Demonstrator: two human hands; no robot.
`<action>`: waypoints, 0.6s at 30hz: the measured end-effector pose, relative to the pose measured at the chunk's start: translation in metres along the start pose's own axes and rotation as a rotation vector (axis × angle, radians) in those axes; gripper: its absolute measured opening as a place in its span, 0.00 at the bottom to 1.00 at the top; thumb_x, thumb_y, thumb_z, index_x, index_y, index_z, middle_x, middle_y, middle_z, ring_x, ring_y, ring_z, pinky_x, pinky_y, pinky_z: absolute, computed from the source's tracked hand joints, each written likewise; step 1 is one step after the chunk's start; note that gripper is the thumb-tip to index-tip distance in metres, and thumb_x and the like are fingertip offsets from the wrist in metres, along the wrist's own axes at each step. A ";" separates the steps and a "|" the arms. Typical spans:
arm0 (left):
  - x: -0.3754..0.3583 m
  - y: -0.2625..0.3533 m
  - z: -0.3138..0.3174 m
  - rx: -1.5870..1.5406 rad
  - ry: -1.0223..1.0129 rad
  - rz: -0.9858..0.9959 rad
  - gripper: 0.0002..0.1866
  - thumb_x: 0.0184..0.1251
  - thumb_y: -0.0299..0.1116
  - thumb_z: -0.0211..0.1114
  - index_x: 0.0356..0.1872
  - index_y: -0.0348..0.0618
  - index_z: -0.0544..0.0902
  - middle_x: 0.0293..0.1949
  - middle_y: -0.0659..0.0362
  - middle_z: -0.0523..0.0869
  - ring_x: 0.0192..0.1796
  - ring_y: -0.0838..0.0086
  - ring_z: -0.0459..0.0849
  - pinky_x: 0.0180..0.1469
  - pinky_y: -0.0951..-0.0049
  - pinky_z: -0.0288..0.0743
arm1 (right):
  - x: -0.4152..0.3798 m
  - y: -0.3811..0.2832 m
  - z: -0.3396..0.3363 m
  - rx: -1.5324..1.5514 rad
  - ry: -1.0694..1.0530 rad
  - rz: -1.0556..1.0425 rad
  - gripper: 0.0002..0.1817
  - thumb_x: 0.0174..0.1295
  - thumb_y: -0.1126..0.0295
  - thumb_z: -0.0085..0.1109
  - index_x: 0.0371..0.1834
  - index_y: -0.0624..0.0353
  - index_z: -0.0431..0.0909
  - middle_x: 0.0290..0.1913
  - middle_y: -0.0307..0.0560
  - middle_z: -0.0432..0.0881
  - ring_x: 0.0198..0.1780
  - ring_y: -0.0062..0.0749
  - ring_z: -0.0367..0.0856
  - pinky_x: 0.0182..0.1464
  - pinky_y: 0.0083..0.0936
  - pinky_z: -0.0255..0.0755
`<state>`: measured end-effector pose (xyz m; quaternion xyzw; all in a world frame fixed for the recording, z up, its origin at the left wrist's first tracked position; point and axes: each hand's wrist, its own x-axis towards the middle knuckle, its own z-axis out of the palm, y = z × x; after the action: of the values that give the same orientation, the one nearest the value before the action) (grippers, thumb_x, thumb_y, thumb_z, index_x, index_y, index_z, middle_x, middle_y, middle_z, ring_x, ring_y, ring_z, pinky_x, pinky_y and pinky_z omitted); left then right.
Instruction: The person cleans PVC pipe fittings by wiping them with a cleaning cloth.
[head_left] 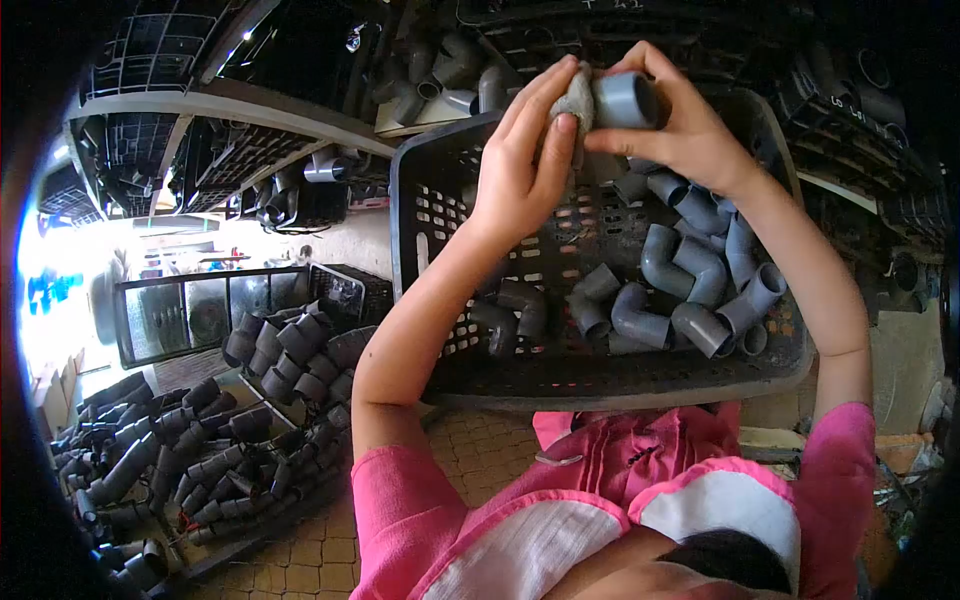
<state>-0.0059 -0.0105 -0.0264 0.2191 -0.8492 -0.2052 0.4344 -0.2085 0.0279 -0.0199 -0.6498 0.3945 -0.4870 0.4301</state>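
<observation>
My left hand (525,150) presses a small grey scrubbing pad (577,100) against the end of a grey pipe fitting (625,100). My right hand (675,125) grips that fitting by its body. Both hands are raised above a black plastic basket (440,200), which holds several grey elbow fittings (690,270). Part of the held fitting is hidden by my fingers.
A large pile of dark grey fittings (200,440) lies on the tiled floor at the left, beside a black crate (200,310). More fittings (440,75) and stacked crates (290,190) sit on shelves beyond the basket. My pink shirt (620,480) fills the bottom.
</observation>
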 end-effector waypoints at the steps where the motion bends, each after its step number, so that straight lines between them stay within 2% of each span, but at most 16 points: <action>1: -0.001 0.001 -0.001 0.026 -0.020 0.031 0.22 0.73 0.27 0.56 0.66 0.35 0.73 0.64 0.43 0.76 0.64 0.50 0.78 0.64 0.63 0.73 | 0.000 0.003 0.002 -0.009 -0.017 -0.048 0.25 0.53 0.74 0.77 0.48 0.55 0.68 0.43 0.33 0.77 0.48 0.16 0.76 0.51 0.21 0.72; 3: -0.002 0.002 -0.003 0.061 -0.040 0.062 0.22 0.72 0.28 0.57 0.66 0.35 0.72 0.63 0.43 0.76 0.62 0.49 0.79 0.62 0.62 0.74 | -0.002 0.010 0.007 -0.027 -0.056 -0.143 0.25 0.52 0.76 0.77 0.46 0.55 0.68 0.42 0.32 0.76 0.47 0.16 0.76 0.51 0.20 0.72; 4: -0.001 0.003 -0.003 0.069 -0.040 0.063 0.22 0.72 0.28 0.57 0.66 0.36 0.72 0.63 0.43 0.77 0.62 0.49 0.79 0.61 0.62 0.75 | -0.002 0.006 0.006 0.010 -0.070 -0.107 0.26 0.51 0.79 0.76 0.49 0.55 0.71 0.45 0.32 0.78 0.50 0.17 0.77 0.53 0.21 0.73; 7: -0.001 0.002 -0.003 0.084 -0.011 0.051 0.23 0.72 0.29 0.58 0.67 0.38 0.71 0.62 0.43 0.77 0.60 0.48 0.80 0.59 0.62 0.77 | 0.003 0.007 0.003 -0.015 -0.014 -0.222 0.27 0.54 0.79 0.73 0.57 0.55 0.74 0.49 0.35 0.80 0.54 0.19 0.77 0.58 0.22 0.73; 8: 0.001 0.001 -0.003 0.083 0.006 0.051 0.24 0.72 0.29 0.58 0.68 0.38 0.71 0.62 0.43 0.77 0.60 0.48 0.80 0.59 0.61 0.77 | 0.002 0.009 -0.001 0.001 -0.013 -0.164 0.32 0.58 0.76 0.72 0.67 0.53 0.72 0.57 0.38 0.80 0.59 0.23 0.77 0.63 0.25 0.72; 11: 0.000 -0.002 0.000 0.064 0.011 -0.004 0.24 0.75 0.32 0.57 0.69 0.37 0.69 0.61 0.42 0.77 0.60 0.49 0.81 0.59 0.62 0.76 | 0.003 0.007 0.004 0.108 0.089 -0.111 0.36 0.60 0.72 0.71 0.72 0.51 0.68 0.62 0.40 0.79 0.62 0.25 0.76 0.66 0.26 0.70; 12: -0.002 -0.001 0.002 0.044 0.006 -0.053 0.24 0.76 0.33 0.56 0.69 0.36 0.68 0.61 0.41 0.77 0.60 0.49 0.81 0.59 0.63 0.76 | 0.002 0.007 0.004 0.135 0.084 -0.093 0.40 0.61 0.69 0.70 0.77 0.49 0.61 0.67 0.43 0.75 0.66 0.28 0.74 0.69 0.29 0.67; 15: -0.006 0.000 0.006 -0.029 -0.003 -0.142 0.24 0.77 0.34 0.54 0.69 0.35 0.67 0.59 0.40 0.79 0.59 0.51 0.81 0.58 0.65 0.75 | 0.007 -0.001 -0.001 0.382 0.067 0.004 0.44 0.63 0.76 0.68 0.79 0.52 0.53 0.75 0.55 0.63 0.73 0.35 0.65 0.73 0.31 0.61; 18: -0.007 0.004 0.005 -0.071 0.005 -0.139 0.24 0.78 0.35 0.53 0.69 0.34 0.67 0.56 0.40 0.81 0.58 0.52 0.82 0.58 0.66 0.75 | 0.002 0.001 0.003 0.087 0.015 -0.108 0.43 0.62 0.68 0.69 0.79 0.47 0.56 0.71 0.43 0.70 0.68 0.29 0.71 0.72 0.31 0.64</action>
<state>-0.0074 -0.0025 -0.0311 0.2626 -0.8230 -0.2645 0.4286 -0.2052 0.0268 -0.0208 -0.6471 0.3405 -0.5312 0.4279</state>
